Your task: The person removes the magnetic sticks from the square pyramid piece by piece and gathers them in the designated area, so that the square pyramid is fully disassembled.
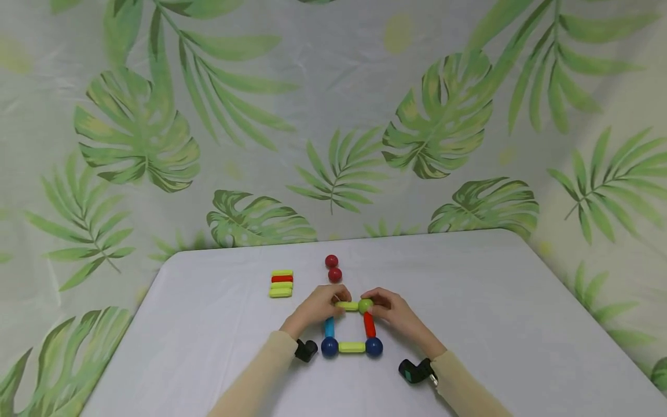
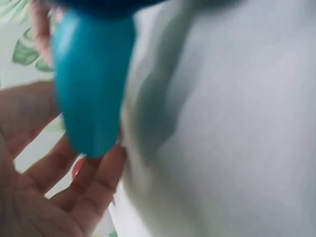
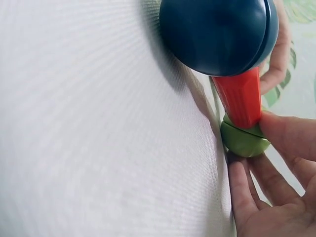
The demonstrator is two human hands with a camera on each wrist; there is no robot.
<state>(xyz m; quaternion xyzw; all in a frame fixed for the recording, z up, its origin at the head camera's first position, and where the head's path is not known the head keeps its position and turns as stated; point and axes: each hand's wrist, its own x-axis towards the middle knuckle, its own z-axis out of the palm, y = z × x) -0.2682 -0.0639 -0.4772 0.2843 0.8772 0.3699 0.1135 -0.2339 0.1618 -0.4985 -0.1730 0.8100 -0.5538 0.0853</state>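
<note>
Between the hands, rods and balls form a four-sided frame on the white table. My left hand (image 1: 316, 307) pinches the left end of the far yellow-green rod (image 1: 349, 306); its fingers hide that corner. In the left wrist view, the light-blue rod (image 2: 94, 84) ends beside these fingers. At the far right corner, my right hand (image 1: 397, 311) holds the green ball (image 1: 366, 304) between thumb and fingers. A red rod (image 3: 241, 98) joins this ball to a dark-blue ball (image 1: 374, 347). Another dark-blue ball (image 1: 330, 347) and a near yellow-green rod (image 1: 351, 347) complete the near side.
Beyond the left hand lie several short rods side by side, a red rod (image 1: 282, 279) among yellow-green ones (image 1: 280, 293). Two red balls, a farther one (image 1: 331, 261) and a nearer one (image 1: 335, 274), sit behind the frame. A leaf-patterned cloth (image 1: 359, 231) hangs behind the table.
</note>
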